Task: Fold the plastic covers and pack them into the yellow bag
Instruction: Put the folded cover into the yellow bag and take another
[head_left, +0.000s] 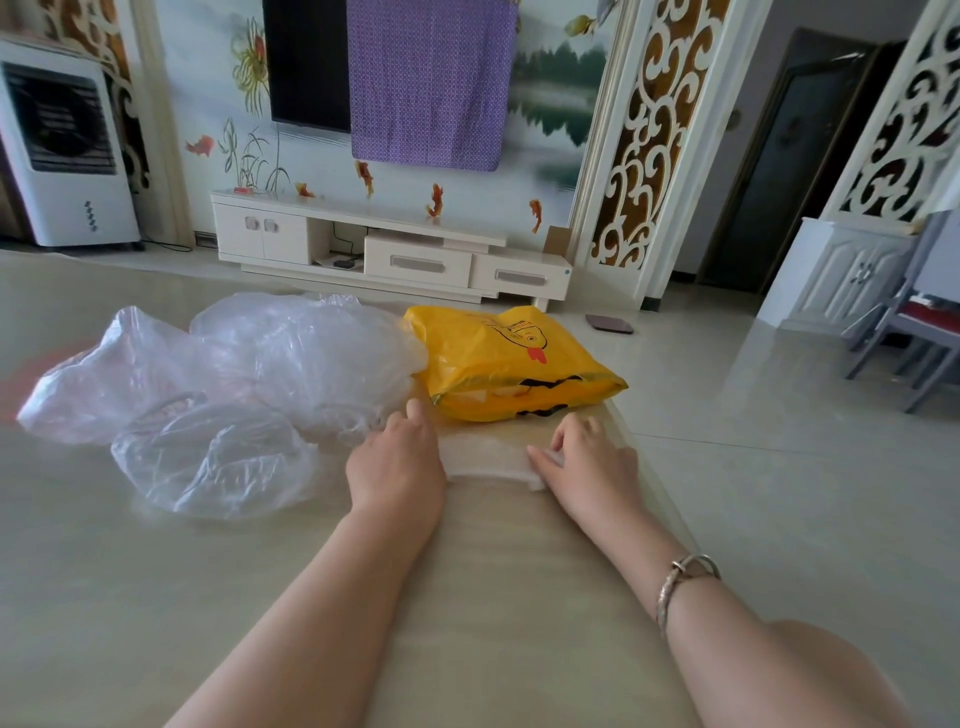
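A folded clear plastic cover (488, 457) lies as a narrow flat strip on the beige table (156, 597), just in front of the yellow bag (514, 364). My left hand (397, 462) presses flat on the strip's left end. My right hand (587, 457) rests on its right end, with the thumb pinching the strip's edge. The yellow bag lies flat with its open mouth toward me and something pale inside. A heap of crumpled clear plastic covers (234, 395) sits to the left of my hands, touching the bag's left side.
The table's right edge (660, 499) runs close beside my right hand, with tiled floor beyond. A white TV cabinet (389, 249) stands against the far wall, an air cooler (62, 145) at far left, and a chair (914, 332) at right.
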